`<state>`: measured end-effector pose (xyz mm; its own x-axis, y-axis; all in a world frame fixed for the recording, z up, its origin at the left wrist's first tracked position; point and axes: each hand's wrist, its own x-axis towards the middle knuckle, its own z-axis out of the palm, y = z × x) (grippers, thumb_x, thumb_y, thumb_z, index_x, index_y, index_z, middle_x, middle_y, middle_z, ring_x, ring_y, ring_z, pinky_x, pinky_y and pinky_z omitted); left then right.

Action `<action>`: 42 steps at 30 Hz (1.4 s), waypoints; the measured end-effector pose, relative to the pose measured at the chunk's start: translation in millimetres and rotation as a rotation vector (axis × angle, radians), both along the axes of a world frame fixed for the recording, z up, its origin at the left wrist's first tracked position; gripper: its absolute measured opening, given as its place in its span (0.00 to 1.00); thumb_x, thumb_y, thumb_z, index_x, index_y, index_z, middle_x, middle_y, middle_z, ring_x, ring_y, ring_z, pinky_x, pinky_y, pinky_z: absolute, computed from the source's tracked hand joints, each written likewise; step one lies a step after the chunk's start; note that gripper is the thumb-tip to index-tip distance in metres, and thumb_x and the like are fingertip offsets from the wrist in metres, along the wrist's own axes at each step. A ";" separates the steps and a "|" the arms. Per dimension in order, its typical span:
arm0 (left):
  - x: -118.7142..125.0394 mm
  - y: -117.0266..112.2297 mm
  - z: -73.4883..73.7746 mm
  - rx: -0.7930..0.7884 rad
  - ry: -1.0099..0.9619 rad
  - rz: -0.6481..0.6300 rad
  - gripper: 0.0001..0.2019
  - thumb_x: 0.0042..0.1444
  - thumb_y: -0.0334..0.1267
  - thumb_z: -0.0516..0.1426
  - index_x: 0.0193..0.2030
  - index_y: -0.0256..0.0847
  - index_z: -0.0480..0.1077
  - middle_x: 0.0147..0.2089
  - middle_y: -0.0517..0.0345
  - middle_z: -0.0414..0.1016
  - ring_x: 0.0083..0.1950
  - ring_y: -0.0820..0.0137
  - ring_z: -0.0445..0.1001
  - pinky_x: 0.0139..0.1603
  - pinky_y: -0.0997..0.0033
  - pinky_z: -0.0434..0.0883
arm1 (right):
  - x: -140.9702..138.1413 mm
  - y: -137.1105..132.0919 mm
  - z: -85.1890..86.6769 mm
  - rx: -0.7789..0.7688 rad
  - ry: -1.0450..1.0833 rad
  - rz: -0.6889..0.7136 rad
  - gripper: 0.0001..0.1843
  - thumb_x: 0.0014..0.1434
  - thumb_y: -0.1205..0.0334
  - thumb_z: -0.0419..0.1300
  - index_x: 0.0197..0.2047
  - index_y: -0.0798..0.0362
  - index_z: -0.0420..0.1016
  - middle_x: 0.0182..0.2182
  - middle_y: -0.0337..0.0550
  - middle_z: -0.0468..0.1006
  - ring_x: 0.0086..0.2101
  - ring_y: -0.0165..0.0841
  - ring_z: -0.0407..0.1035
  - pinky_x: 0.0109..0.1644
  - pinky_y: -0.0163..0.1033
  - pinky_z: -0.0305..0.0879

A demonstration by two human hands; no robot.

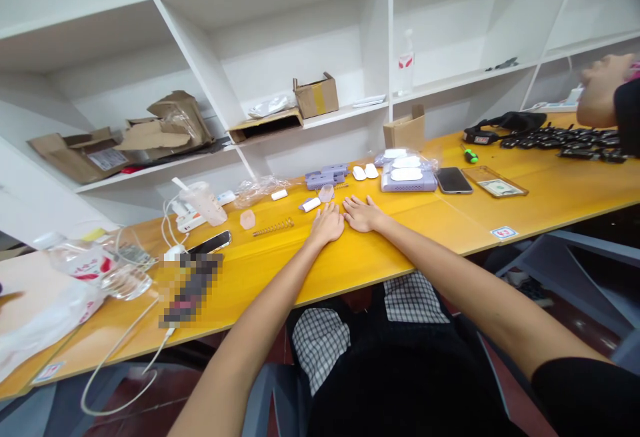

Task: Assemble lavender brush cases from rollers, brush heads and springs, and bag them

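Both of my hands rest palm down on the yellow wooden table (270, 263), side by side and holding nothing. My left hand (328, 223) lies just in front of a small purple and white piece (311, 205) and a clear pinkish plastic piece (327, 193). The fingers of my right hand (361, 214) are stretched out flat. Beyond it sit two white oval pieces (365, 172) and a purple casing (409, 182) with white parts on top. A metal coil spring (273, 227) lies to the left, near another pinkish plastic piece (247, 219).
On the left are a water bottle (100, 267), a plastic cup (204, 202), a phone (210, 243) and a white cable (120, 357). To the right lie another phone (453, 181), a brown tray (520, 190) and several black parts (565, 140). Another person's hand (603, 90) shows far right.
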<state>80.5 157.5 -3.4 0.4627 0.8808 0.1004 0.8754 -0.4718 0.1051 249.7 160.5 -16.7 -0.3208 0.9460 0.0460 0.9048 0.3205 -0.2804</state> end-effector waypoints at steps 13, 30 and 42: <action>-5.0 17.0 -0.8 -0.032 0.014 -0.121 0.30 0.72 0.41 0.42 0.78 0.34 0.53 0.81 0.40 0.50 0.82 0.54 0.47 0.80 0.44 0.49 | 5.7 10.0 -0.4 0.094 -0.008 0.075 0.32 0.74 0.54 0.43 0.77 0.50 0.58 0.77 0.49 0.54 0.75 0.49 0.47 0.75 0.73 0.39; -8.5 8.9 1.7 0.010 0.010 -0.170 0.30 0.72 0.44 0.44 0.74 0.30 0.60 0.79 0.38 0.55 0.81 0.52 0.52 0.80 0.48 0.52 | 10.1 82.7 10.4 0.339 0.332 -0.105 0.25 0.64 0.68 0.55 0.62 0.48 0.79 0.66 0.50 0.75 0.68 0.48 0.61 0.74 0.61 0.48; -11.2 12.3 -4.0 0.012 -0.005 -0.192 0.29 0.73 0.44 0.44 0.74 0.29 0.61 0.79 0.36 0.56 0.81 0.49 0.52 0.80 0.45 0.52 | -30.7 157.1 13.0 0.186 0.619 -0.341 0.21 0.60 0.61 0.65 0.56 0.53 0.74 0.48 0.51 0.84 0.57 0.45 0.73 0.65 0.56 0.64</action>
